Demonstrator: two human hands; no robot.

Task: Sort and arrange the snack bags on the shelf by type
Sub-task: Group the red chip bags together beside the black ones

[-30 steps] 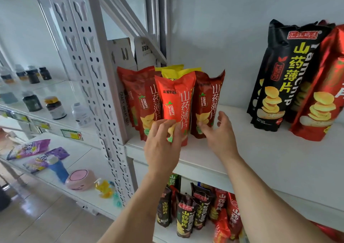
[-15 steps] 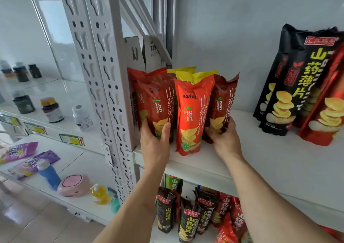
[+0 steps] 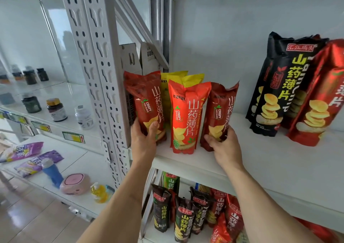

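Note:
Upright chip bags stand in a cluster on the white shelf (image 3: 260, 161). My left hand (image 3: 144, 140) grips the base of the left dark red bag (image 3: 147, 101). My right hand (image 3: 222, 146) grips the base of the right dark red bag (image 3: 221, 108). Between them a bright orange-red bag (image 3: 186, 116) stands free at the front. Two yellow bags (image 3: 186, 78) peek out behind it. Further right, a black bag (image 3: 279, 86) and a shiny red bag (image 3: 322, 101) lean against the wall.
A perforated white upright (image 3: 100, 71) borders the cluster on the left. The lower shelf holds several black, red and green bags (image 3: 188, 218). The neighbouring rack at left carries bottles (image 3: 55, 109), purple packets (image 3: 35, 161) and a pink device (image 3: 75, 183).
My left hand let go of the middle orange-red bag and took the left dark red bag. My right hand closed on the right dark red bag. The view moved closer.

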